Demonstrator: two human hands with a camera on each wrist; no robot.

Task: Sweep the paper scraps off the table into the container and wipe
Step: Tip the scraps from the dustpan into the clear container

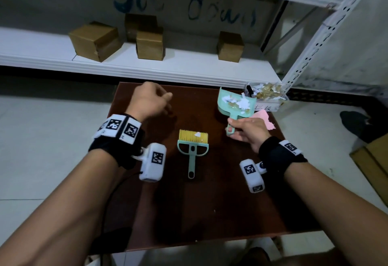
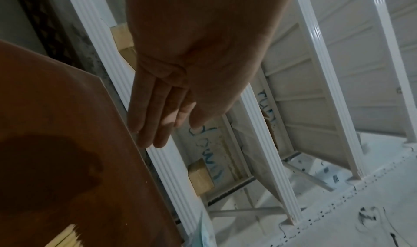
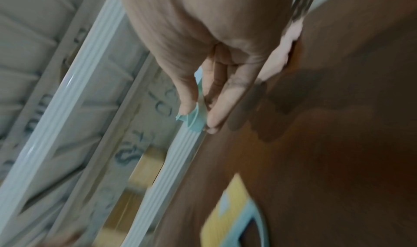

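Mint-green plastic sits in your right hand (image 1: 245, 132): thumb and fingers pinch the handle of the dustpan (image 1: 235, 102), and the right wrist view shows the same pinch on the green handle (image 3: 194, 117). The pan's tray points toward the far right corner of the surface (image 1: 210, 202) and carries white and tan paper scraps (image 1: 241, 102). Its far lip lies just beside the clear container (image 1: 270, 95) at that corner, which already holds more scraps; whether the two touch, you cannot tell. A pink cloth (image 1: 263, 121) lies at the right edge, partly hidden behind your right hand.

Your left hand (image 1: 149, 99) hovers near the far edge, left of centre, holding nothing. In the left wrist view its fingers (image 2: 153, 111) lie straight and pressed together.

Between your wrists, near the middle of the surface, the brush (image 1: 193, 146) lies flat, yellow bristles toward the far edge, green handle toward you, with one white scrap resting on the bristles.

Beyond the far edge, a white shelf (image 1: 189, 70) carries four cardboard boxes (image 1: 95, 40).
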